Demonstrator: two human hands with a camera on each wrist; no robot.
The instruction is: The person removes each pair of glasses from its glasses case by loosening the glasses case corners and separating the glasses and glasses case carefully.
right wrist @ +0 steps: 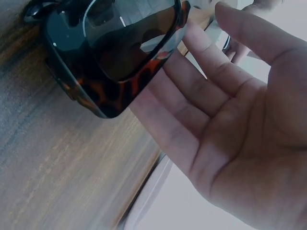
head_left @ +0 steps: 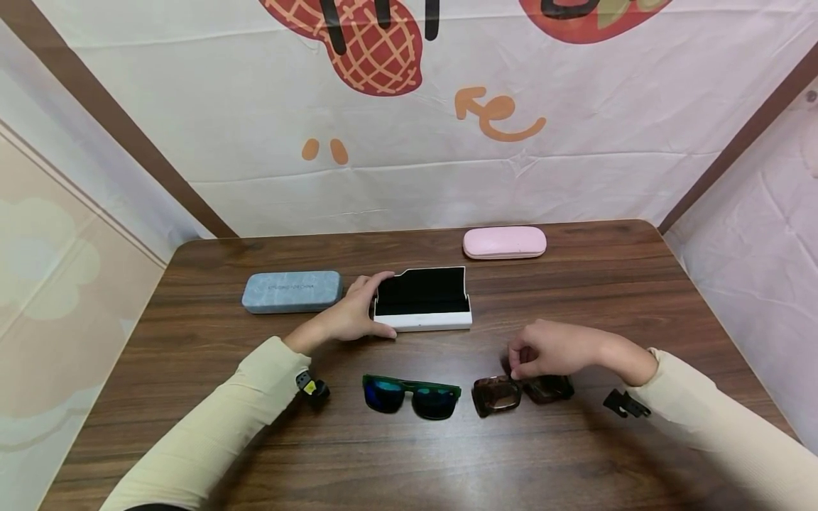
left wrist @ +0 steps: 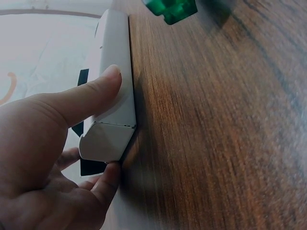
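My left hand [head_left: 354, 312] holds the left end of an open white glasses case [head_left: 434, 322] with a black interior. In the left wrist view, the thumb lies along the case's white side [left wrist: 114, 52], with other fingers at its end and underside. My right hand [head_left: 556, 348] is at the bridge of brown tortoiseshell sunglasses [head_left: 497, 397]. In the right wrist view, its fingers stretch behind the tortoiseshell frame [right wrist: 112, 103], while the thumb stands apart from it; fingertip contact is hidden. Green-framed sunglasses [head_left: 412, 395] with dark bluish lenses lie between the forearms.
A light blue glasses case [head_left: 292, 292] lies closed left of the white one. Farther back on the right is a closed pink glasses case [head_left: 505, 243]. The brown wooden table [head_left: 409, 468] ends at a printed white cloth [head_left: 409, 188] behind.
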